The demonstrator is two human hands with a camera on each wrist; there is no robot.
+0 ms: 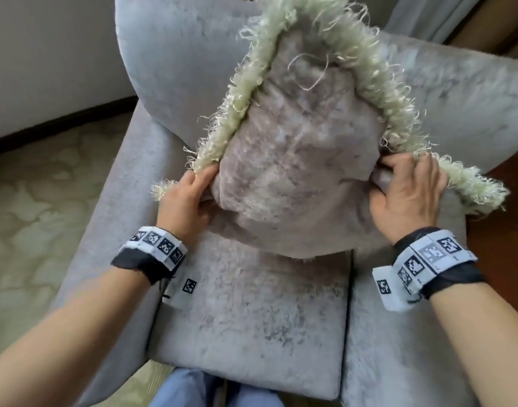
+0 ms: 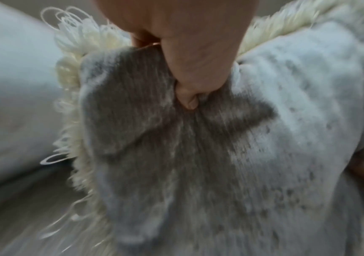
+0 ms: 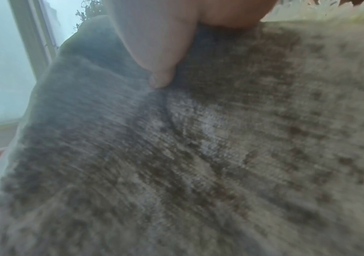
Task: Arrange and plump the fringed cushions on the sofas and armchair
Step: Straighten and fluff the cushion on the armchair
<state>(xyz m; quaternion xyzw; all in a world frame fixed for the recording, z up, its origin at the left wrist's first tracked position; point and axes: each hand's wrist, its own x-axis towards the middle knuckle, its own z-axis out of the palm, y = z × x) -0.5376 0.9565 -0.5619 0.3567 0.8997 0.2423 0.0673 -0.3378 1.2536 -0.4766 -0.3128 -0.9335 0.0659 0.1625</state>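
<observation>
A grey velvety cushion [image 1: 296, 160] with a pale cream fringe [image 1: 231, 124] is held over the seat of a grey armchair [image 1: 252, 318], one corner pointing up. My left hand [image 1: 190, 195] grips its left edge, thumb dug into the fabric [image 2: 190, 102]. My right hand [image 1: 407, 192] grips the right edge by the fringe, thumb pressed into the cloth [image 3: 159, 79]. In both wrist views the cushion [image 2: 198, 164] [image 3: 187, 155] fills most of the picture. The fingers behind the cushion are hidden.
The armchair's backrest [image 1: 175, 60] rises behind the cushion and its arms [image 1: 111, 218] flank the seat. A patterned pale carpet [image 1: 31, 230] lies to the left, a wooden floor [image 1: 504, 230] to the right. A window [image 3: 1, 69] shows in the right wrist view.
</observation>
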